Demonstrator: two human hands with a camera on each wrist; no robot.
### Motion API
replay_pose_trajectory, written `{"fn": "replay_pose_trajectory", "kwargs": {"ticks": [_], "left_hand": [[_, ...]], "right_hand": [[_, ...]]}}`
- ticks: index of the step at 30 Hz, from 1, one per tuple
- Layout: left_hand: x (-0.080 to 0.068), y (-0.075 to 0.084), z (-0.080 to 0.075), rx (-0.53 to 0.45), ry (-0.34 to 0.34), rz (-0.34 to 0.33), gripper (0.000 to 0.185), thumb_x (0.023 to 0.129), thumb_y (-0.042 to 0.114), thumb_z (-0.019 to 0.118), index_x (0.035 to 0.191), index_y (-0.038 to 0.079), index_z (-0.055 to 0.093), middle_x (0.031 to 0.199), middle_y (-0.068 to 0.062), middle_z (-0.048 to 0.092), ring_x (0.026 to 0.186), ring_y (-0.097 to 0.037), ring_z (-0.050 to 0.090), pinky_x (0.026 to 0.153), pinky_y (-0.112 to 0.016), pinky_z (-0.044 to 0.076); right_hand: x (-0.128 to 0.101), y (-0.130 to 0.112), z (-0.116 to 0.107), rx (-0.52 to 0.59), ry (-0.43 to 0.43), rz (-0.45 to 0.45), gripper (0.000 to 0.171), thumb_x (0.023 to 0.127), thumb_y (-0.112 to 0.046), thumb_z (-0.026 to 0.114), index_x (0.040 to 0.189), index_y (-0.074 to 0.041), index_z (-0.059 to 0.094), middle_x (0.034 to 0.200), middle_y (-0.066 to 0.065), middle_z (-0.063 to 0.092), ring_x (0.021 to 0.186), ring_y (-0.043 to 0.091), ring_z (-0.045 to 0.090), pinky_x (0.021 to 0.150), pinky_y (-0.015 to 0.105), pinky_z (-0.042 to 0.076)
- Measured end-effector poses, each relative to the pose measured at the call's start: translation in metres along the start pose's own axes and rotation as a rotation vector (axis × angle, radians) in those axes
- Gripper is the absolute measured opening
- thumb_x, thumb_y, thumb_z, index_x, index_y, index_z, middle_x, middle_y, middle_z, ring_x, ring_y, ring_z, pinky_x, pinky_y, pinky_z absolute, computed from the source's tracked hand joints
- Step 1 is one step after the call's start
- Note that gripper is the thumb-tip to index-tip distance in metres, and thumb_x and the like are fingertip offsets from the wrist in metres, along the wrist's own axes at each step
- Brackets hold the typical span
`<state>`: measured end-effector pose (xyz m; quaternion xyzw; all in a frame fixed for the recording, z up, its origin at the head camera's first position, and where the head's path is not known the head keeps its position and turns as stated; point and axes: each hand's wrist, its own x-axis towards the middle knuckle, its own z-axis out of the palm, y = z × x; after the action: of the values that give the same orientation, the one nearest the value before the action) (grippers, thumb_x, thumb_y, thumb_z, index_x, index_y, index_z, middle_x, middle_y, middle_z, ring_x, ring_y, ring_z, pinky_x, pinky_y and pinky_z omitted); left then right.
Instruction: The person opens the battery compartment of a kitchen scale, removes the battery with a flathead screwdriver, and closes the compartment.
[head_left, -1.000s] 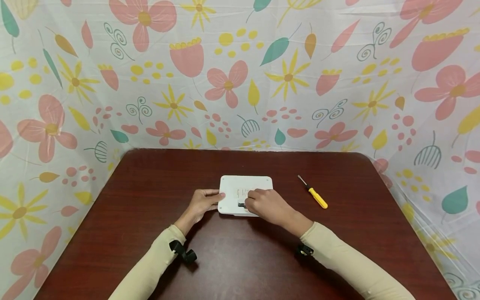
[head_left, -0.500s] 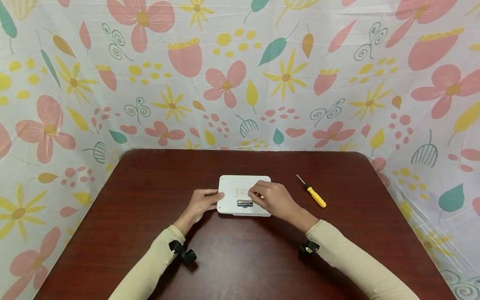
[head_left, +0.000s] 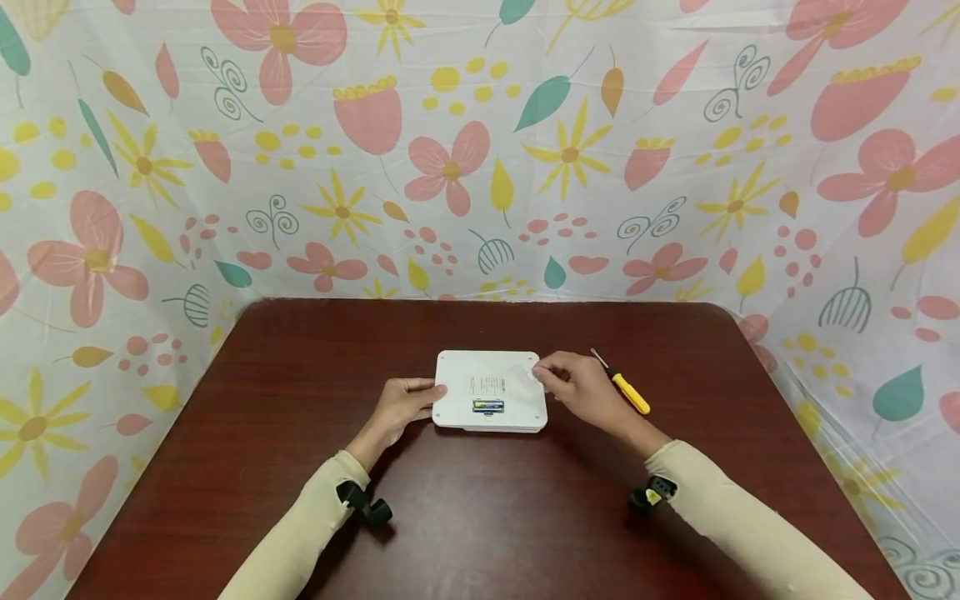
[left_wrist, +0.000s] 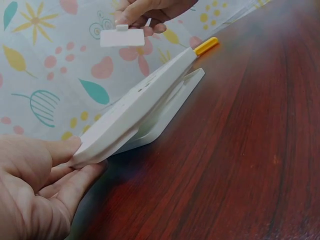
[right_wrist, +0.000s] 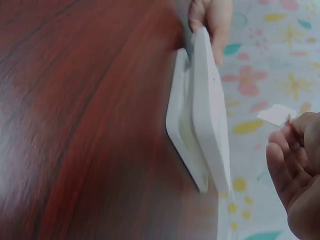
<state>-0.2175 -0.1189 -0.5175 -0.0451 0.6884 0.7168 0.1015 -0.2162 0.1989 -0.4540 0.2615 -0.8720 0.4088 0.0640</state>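
A flat white device (head_left: 517, 408) with rounded corners lies with its labelled face up; both wrist views show two layers with a gap between. Its battery compartment is uncovered, with batteries (head_left: 488, 406) in blue and yellow wrappers inside. My left hand (head_left: 401, 404) grips the device's left edge, thumb on top and fingers beneath. To the right, my right hand (head_left: 585, 387) pinches a small white battery cover (left_wrist: 122, 38) by one edge, raised over the device's right side. The cover's clip tab shows in the left wrist view.
A screwdriver (head_left: 632, 394) with a yellow handle lies on the dark wooden table (head_left: 360, 333), close behind my right hand. A flower-printed curtain (head_left: 450, 208) hangs along the table's back and sides.
My right hand has lifted the battery cover off the compartment and carried it up and to the right, baring the batteries. The left hand keeps its hold on the device.
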Motion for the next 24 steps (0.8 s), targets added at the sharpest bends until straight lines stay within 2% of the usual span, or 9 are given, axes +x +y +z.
{"fn": "replay_pose_trajectory", "kwargs": {"ticks": [3, 8, 13, 17, 24], "left_hand": [[0.000, 0.000, 0.000, -0.002, -0.004, 0.003, 0.036, 0.093, 0.004, 0.074, 0.122, -0.016, 0.066, 0.113, -0.028, 0.071, 0.089, -0.021, 0.073, 0.079, -0.036, 0.064], [0.000, 0.000, -0.001, -0.005, -0.006, 0.001, 0.039, 0.093, 0.005, 0.075, 0.124, -0.017, 0.064, 0.115, -0.030, 0.070, 0.089, -0.021, 0.073, 0.080, -0.036, 0.064], [-0.001, 0.000, -0.001, -0.002, -0.007, -0.001, 0.039, 0.094, 0.005, 0.074, 0.124, -0.017, 0.064, 0.116, -0.029, 0.070, 0.090, -0.020, 0.072, 0.081, -0.036, 0.064], [-0.001, -0.001, -0.001, 0.005, -0.011, -0.001, 0.038, 0.094, 0.006, 0.075, 0.123, -0.016, 0.065, 0.115, -0.028, 0.071, 0.090, -0.019, 0.072, 0.080, -0.035, 0.064], [0.000, -0.001, 0.000, -0.003, -0.015, 0.005, 0.037, 0.094, 0.005, 0.075, 0.122, -0.016, 0.066, 0.113, -0.029, 0.071, 0.089, -0.020, 0.072, 0.080, -0.036, 0.064]], "right_hand": [[-0.004, 0.009, -0.014, 0.074, 0.010, 0.066, 0.017, 0.101, -0.018, 0.067, 0.105, -0.003, 0.075, 0.080, 0.005, 0.068, 0.066, 0.021, 0.065, 0.058, 0.028, 0.060], [-0.009, 0.031, -0.041, 0.155, 0.030, 0.129, 0.018, 0.103, -0.018, 0.064, 0.104, -0.003, 0.075, 0.083, 0.014, 0.070, 0.072, 0.032, 0.068, 0.061, 0.031, 0.062], [-0.019, 0.056, -0.065, 0.192, 0.028, 0.248, 0.029, 0.106, -0.022, 0.058, 0.111, 0.003, 0.072, 0.094, 0.023, 0.068, 0.080, 0.034, 0.067, 0.065, 0.033, 0.062], [-0.028, 0.073, -0.080, 0.199, 0.050, 0.341, 0.037, 0.107, -0.028, 0.056, 0.117, 0.005, 0.070, 0.098, 0.021, 0.069, 0.082, 0.028, 0.069, 0.070, 0.033, 0.063], [-0.037, 0.100, -0.097, 0.200, 0.086, 0.407, 0.044, 0.107, -0.031, 0.056, 0.121, 0.010, 0.067, 0.097, 0.010, 0.069, 0.080, 0.014, 0.067, 0.068, 0.027, 0.062]]}}
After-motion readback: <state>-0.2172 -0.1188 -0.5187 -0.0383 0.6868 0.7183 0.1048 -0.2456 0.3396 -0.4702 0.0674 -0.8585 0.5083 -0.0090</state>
